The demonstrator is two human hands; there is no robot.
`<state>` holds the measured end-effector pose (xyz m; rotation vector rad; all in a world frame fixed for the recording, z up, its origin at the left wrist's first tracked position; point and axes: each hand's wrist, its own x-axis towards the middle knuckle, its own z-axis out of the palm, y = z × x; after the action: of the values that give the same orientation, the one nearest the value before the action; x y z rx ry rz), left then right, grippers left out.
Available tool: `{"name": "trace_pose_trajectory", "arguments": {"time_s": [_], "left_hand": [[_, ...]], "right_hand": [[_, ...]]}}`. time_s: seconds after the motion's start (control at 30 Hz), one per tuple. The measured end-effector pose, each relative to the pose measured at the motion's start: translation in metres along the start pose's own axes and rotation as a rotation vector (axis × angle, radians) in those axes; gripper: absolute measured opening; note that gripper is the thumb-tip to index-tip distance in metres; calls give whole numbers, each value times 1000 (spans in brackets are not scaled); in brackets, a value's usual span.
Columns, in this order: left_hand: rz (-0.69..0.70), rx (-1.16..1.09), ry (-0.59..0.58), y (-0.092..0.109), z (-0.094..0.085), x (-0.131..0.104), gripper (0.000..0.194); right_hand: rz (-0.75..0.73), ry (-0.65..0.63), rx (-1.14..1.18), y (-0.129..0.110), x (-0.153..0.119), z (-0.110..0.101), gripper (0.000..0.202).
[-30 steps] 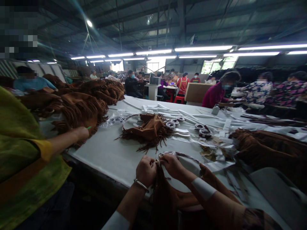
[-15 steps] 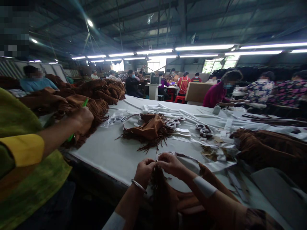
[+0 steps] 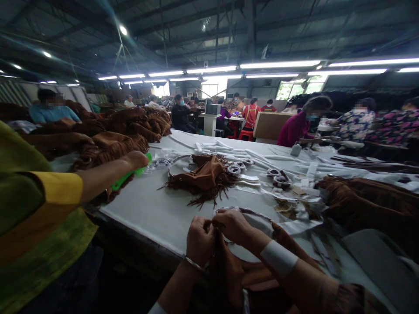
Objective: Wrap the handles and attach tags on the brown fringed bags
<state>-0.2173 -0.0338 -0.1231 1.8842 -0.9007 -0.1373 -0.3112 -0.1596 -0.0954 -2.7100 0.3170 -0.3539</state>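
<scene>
At the table's near edge, my left hand (image 3: 200, 239) is closed in a pinch at the upper end of a brown fringed bag (image 3: 234, 270). My right hand (image 3: 233, 226) meets it from the right, its fingers also pinched at that same end. The small part between the fingertips is hidden. The bag hangs below both hands, and its strap (image 3: 258, 213), partly wrapped in white, curves away behind my right wrist. Farther in on the white table (image 3: 140, 209) lies another brown fringed bag (image 3: 204, 174).
A co-worker's hand (image 3: 139, 160) at the left holds a green tool (image 3: 122, 179) beside piled brown bags (image 3: 140, 122). White strips (image 3: 225, 150), wrapped coils (image 3: 234, 170) and another brown heap (image 3: 369, 200) lie farther right. Several people sit beyond.
My left hand has curled more tightly and turned slightly, while my right hand stays nearly in place. The co-worker's hand with the green tool has moved right, away from the brown pile.
</scene>
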Motion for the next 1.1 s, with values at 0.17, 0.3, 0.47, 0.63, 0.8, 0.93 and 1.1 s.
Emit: {"name": "trace_pose_trajectory", "arguments": {"time_s": [0.17, 0.3, 0.47, 0.63, 0.8, 0.93, 1.1], "left_hand": [[16, 13, -15, 10, -1, -7, 12], [48, 30, -14, 3, -5, -6, 11], [-119, -83, -33, -6, -12, -1, 12], [-305, -383, -90, -8, -11, -2, 22], [-396, -719, -141, -14, -5, -1, 25], [-378, -800, -160, -13, -2, -2, 29], [-354, -785, -169, -5, 1, -3, 34]], "right_hand": [[336, 179, 511, -2, 7, 13, 10], [631, 153, 909, -5, 9, 19, 17], [586, 133, 1163, -6, 3, 15, 24], [380, 127, 781, 0, 1, 20, 19], [363, 120, 757, 6, 3, 24, 19], [545, 3, 1013, 1, 5, 16, 37], [517, 141, 1057, -1, 11, 15, 41]]}}
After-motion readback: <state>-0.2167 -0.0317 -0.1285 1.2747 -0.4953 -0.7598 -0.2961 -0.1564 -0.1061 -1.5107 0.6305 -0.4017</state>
